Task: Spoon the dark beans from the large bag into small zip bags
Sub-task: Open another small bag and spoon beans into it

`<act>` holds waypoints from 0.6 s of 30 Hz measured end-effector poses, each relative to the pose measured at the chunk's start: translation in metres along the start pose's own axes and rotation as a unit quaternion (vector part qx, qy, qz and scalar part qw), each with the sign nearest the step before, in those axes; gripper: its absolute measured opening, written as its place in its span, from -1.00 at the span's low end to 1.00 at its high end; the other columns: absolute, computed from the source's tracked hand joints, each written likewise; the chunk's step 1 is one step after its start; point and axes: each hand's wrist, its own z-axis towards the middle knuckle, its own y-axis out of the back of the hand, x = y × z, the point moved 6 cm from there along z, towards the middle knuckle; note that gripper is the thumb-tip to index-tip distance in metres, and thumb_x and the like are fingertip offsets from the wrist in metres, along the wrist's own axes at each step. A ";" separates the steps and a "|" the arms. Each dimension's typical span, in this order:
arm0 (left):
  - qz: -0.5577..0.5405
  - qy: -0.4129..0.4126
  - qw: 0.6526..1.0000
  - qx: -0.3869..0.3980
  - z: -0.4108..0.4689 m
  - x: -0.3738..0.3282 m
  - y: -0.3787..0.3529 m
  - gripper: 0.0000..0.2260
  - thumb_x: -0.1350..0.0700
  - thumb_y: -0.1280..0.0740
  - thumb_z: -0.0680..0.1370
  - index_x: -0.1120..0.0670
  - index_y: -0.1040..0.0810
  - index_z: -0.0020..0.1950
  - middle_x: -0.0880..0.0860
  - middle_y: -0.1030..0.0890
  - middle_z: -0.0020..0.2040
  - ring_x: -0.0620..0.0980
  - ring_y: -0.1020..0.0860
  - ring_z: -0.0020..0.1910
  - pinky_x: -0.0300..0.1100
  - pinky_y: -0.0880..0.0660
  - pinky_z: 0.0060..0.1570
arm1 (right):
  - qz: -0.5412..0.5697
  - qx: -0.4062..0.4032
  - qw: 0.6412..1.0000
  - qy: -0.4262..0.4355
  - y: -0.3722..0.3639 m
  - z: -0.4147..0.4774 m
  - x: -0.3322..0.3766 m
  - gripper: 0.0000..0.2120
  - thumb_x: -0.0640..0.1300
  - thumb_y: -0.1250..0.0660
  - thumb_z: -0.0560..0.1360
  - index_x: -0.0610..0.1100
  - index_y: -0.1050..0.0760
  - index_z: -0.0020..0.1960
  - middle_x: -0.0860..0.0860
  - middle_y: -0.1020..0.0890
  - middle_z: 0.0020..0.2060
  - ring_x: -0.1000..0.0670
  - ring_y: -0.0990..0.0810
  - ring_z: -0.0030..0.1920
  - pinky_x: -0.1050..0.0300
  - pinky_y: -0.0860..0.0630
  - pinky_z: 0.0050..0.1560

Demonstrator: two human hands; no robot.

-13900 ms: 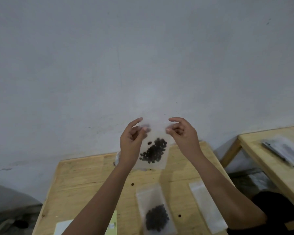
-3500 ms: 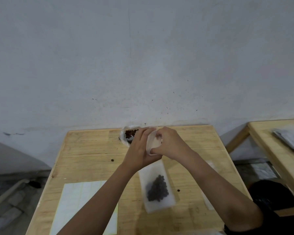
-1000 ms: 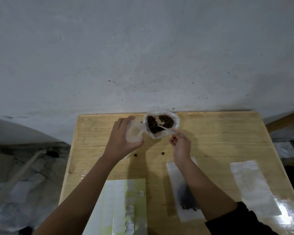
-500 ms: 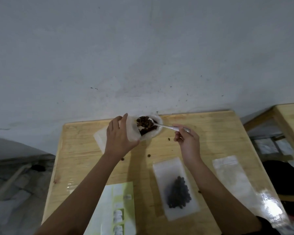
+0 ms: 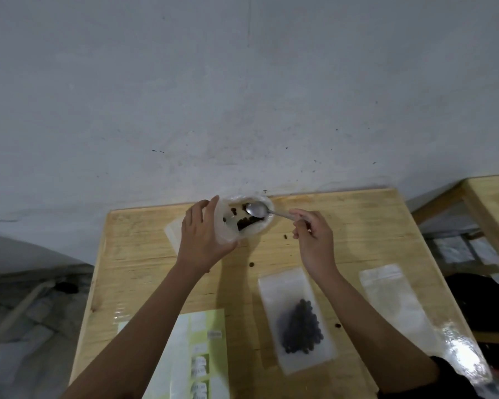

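Note:
The large clear bag with dark beans stands open at the far edge of the wooden table. My left hand holds a small zip bag upright against the large bag's left side. My right hand pinches the handle of a metal spoon, whose bowl hovers over the large bag's mouth and looks empty. A filled small zip bag lies flat near me, under my right forearm.
An empty zip bag lies right of the filled one. A green and white printed sheet sits at the near left. Loose beans dot the tabletop. A second wooden table stands to the right. The wall rises right behind the table.
The spoon held beans half a second ago and its bowl now looks empty above the large bag. My left hand still holds the small bag beside it. The camera shifted slightly.

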 end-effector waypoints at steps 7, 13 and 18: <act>-0.008 -0.006 1.000 -0.025 -0.014 0.023 0.017 -0.16 -0.04 -0.55 0.23 0.17 -0.30 0.41 0.21 -0.40 0.25 0.08 -0.28 0.25 0.04 -0.32 0.25 | -0.043 -0.009 0.998 -0.055 -0.037 -0.007 -0.029 -0.79 -0.26 -0.16 0.58 -0.19 -0.55 0.09 -0.06 -0.50 -0.06 -0.08 -0.53 -0.16 0.00 -0.53 -0.04; -0.023 0.000 1.000 -0.022 -0.022 0.037 0.019 -0.16 -0.03 -0.56 0.23 0.15 -0.29 0.41 0.18 -0.38 0.27 0.05 -0.26 0.25 0.01 -0.31 0.25 | 0.112 -0.024 0.969 -0.217 -0.056 -0.020 -0.054 -0.79 -0.29 -0.16 0.58 -0.29 -0.55 0.07 -0.04 -0.50 -0.32 0.04 -0.44 -0.34 0.21 -0.46 -0.26; -0.057 0.003 0.998 -0.010 -0.024 0.036 0.016 -0.14 -0.05 -0.55 0.24 0.11 -0.25 0.44 0.14 -0.34 0.30 0.04 -0.24 0.28 -0.04 -0.26 0.28 | 0.216 -0.043 0.929 -0.298 -0.072 -0.027 -0.067 -0.82 -0.29 -0.20 0.57 -0.28 -0.55 0.09 -0.04 -0.50 -0.32 0.05 -0.44 -0.34 0.20 -0.46 -0.25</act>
